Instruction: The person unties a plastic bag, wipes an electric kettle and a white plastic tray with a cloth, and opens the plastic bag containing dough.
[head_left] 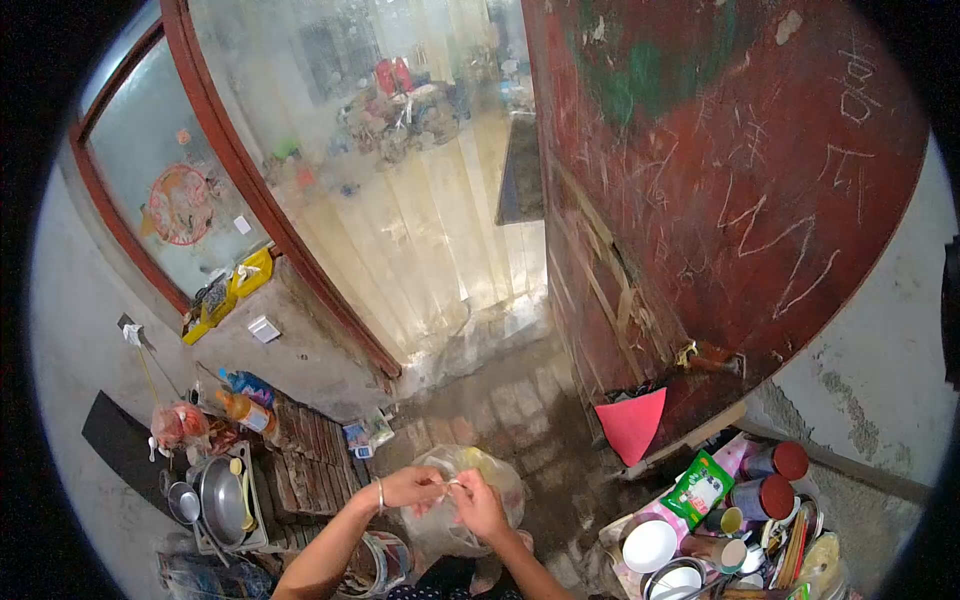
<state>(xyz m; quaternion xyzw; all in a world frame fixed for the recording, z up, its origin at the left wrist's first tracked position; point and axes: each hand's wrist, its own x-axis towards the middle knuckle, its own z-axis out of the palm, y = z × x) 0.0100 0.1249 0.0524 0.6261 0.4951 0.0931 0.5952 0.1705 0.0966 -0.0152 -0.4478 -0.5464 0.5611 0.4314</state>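
A clear plastic bag (506, 476) with something yellowish inside is in front of me, low in the head view. My left hand (412, 487), with a light bracelet at the wrist, is closed, its fingertips pinching the bag's gathered top. Close against it, my right hand (483, 508) also pinches the twisted plastic between thumb and fingers. The two hands nearly touch above the bag. What the bag contains is too blurred to name, and my forearms and hands cover part of it.
Stacked bricks (310, 455) and a metal pan (228, 500) with a ladle (184, 503) stand at left. On the right, a low table carries white bowls (650, 546), dark red-lidded jars (765, 497) and a green packet (700, 488). Ahead are a red door (720, 200) and a plastic curtain (420, 240).
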